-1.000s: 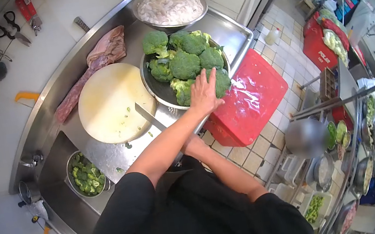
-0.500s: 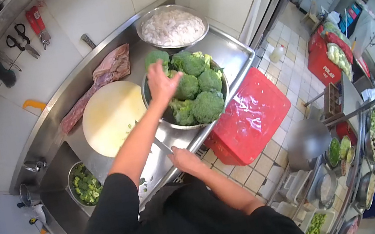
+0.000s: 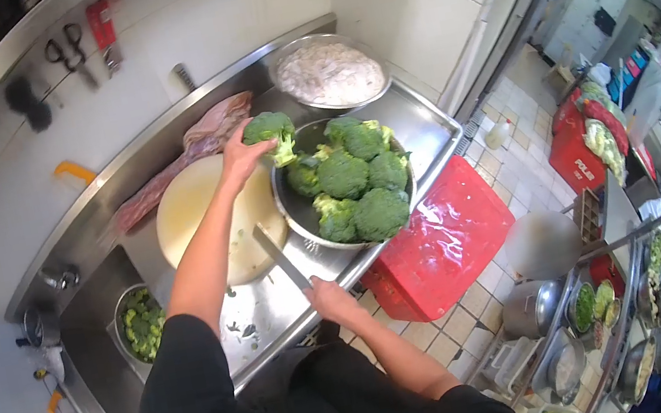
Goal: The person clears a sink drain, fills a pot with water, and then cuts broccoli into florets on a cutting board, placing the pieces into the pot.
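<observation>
My left hand [image 3: 241, 158] grips a head of broccoli [image 3: 270, 131], held up at the left rim of a metal bowl [image 3: 288, 205]. Several more broccoli heads [image 3: 344, 174] fill that bowl. In my right hand [image 3: 333, 300] is a knife [image 3: 281, 258], its blade pointing up and left, the tip near the edge of the round cutting board [image 3: 193, 204]. Small green scraps [image 3: 243, 330] lie on the steel counter below the board. Cut broccoli pieces [image 3: 144, 326] sit in a bowl in the sink at left.
Behind the board lies a long piece of raw meat [image 3: 173, 168]. A bowl of pale, wet-looking food [image 3: 329, 72] stands at the back corner. A red box [image 3: 443, 244] is on the tiled floor beside the counter. Shelves with food pans [image 3: 566, 364] stand at right, with a person partly visible beyond.
My left hand has closed on a broccoli head and lifted it from the bowl, toward the left. The knife remains in my right hand, and the view has shifted slightly.
</observation>
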Motion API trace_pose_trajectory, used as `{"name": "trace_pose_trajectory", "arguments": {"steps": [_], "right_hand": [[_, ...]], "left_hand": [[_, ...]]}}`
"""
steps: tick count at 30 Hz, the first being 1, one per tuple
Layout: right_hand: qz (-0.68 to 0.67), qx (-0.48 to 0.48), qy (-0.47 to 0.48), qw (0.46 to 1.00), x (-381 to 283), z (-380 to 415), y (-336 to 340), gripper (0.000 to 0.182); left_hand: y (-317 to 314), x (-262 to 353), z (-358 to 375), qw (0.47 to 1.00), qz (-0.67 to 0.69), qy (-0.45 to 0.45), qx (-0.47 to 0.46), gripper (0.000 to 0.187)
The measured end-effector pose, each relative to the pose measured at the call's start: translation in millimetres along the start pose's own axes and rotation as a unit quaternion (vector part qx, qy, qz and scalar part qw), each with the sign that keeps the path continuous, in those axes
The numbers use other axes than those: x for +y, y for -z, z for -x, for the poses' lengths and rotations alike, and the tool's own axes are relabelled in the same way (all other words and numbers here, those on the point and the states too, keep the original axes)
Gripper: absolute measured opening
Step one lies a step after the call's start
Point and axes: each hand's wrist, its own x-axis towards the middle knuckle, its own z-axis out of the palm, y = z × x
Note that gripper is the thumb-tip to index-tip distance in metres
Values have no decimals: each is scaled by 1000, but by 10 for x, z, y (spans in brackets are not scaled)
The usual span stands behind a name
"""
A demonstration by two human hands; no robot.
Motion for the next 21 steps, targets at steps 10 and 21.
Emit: {"name": "trace_pose_trajectory", "arguments": {"steps": [10, 21], "right_hand": [[-26, 34, 48, 998, -138, 272, -156, 36], [104, -39, 36, 993, -712, 621, -777, 31]], "left_hand": [[1759, -731, 2816, 974, -48, 210, -76, 83], [1464, -1215, 3902, 863, 144, 475, 95, 74]]}}
